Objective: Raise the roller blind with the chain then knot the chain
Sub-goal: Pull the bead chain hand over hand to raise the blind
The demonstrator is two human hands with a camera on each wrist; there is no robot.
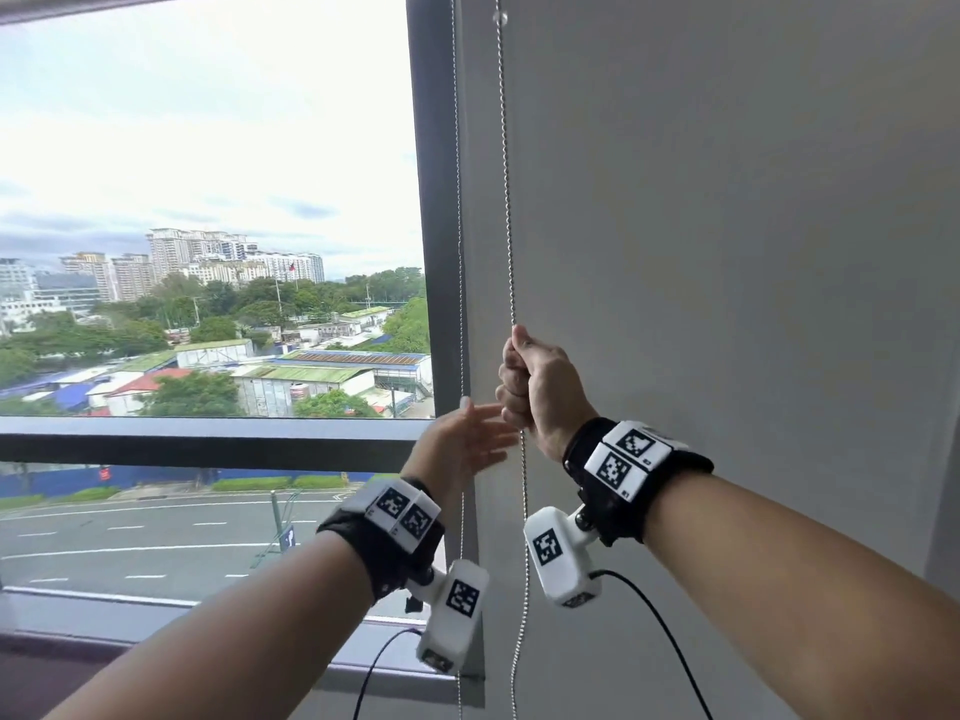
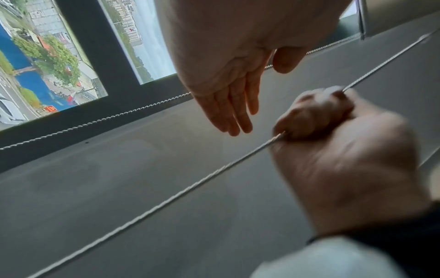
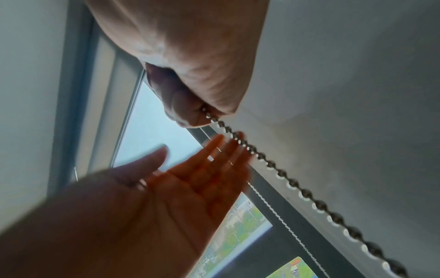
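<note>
Right hand fist clamped on bead chain right strand beside window frame; left hand just left, fingers straight, holding nothing.

Window pane ahead of me, dark frame post along its right edge, dark horizontal rail across the lower part. Grey wall to the right. Outside: overcast sky, pale tower blocks far off, trees, low sheds with green and blue roofs, a multi-lane road below. Grey sill at bottom.
</note>
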